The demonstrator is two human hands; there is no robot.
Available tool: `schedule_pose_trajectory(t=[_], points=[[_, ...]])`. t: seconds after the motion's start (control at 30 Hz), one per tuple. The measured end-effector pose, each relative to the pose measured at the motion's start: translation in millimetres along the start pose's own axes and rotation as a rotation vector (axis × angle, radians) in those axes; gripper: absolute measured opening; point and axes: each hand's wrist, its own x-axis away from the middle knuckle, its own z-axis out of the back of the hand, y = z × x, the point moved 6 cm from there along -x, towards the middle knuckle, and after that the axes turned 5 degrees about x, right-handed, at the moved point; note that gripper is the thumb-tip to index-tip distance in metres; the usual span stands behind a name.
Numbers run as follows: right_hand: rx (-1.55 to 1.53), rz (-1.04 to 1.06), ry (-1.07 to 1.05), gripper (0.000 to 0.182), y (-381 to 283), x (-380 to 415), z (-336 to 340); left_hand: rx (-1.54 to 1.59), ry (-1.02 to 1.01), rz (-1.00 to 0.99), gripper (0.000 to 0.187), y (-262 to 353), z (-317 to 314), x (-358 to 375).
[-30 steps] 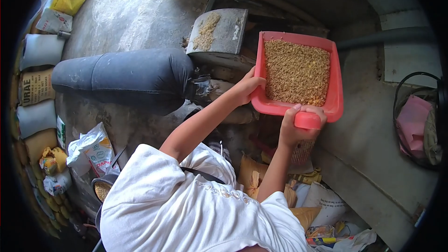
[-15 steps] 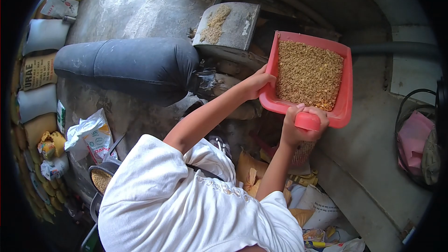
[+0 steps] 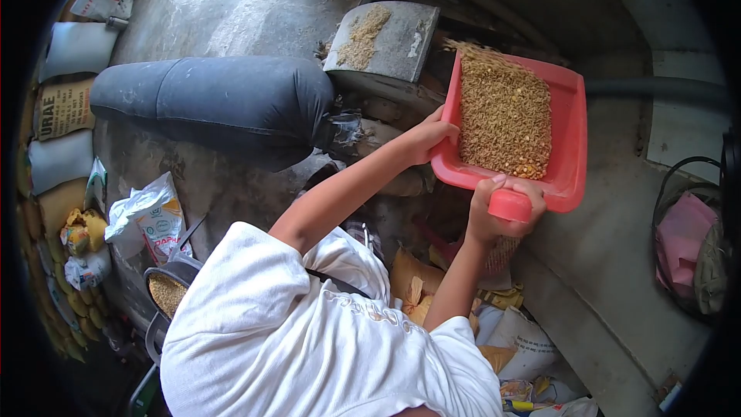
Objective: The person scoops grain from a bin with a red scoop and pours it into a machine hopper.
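Observation:
A red dustpan-like scoop (image 3: 569, 139) holds a broad layer of brown grain husks (image 3: 505, 116), with a few yellow bits near the handle end. My left hand (image 3: 432, 136) grips the scoop's left side wall. Around its short red handle (image 3: 509, 205) my right hand (image 3: 498, 212) is wrapped. At the far left corner of the scoop some husks spill over or fly past the rim, blurred. Beyond that corner stands a grey curved block (image 3: 397, 38) with a patch of husks on top.
A long dark stuffed bag (image 3: 224, 104) lies at the left, beyond a white plastic sack (image 3: 150, 220). A bucket of grain (image 3: 166, 293) is at lower left. Filled sacks (image 3: 525, 344) lie below right; a pink bag (image 3: 683, 235) sits far right.
The husks have shifted toward the scoop's left and far side, baring its right side, and some now pass over the far left rim. Both hands keep their hold.

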Motion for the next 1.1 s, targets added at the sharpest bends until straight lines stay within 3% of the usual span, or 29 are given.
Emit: schedule_pose_trajectory(t=[0.27, 1.1], points=[[-0.038, -0.084, 0.032, 0.02, 9.0, 3.0, 0.5, -0.007, 0.028, 0.014, 0.062, -1.6, 1.8, -6.2], [0.013, -0.017, 0.008, 0.025, 9.4, -13.6, 1.4, 0.037, 0.026, 0.045, 0.064, -2.1, -4.4, -6.4]])
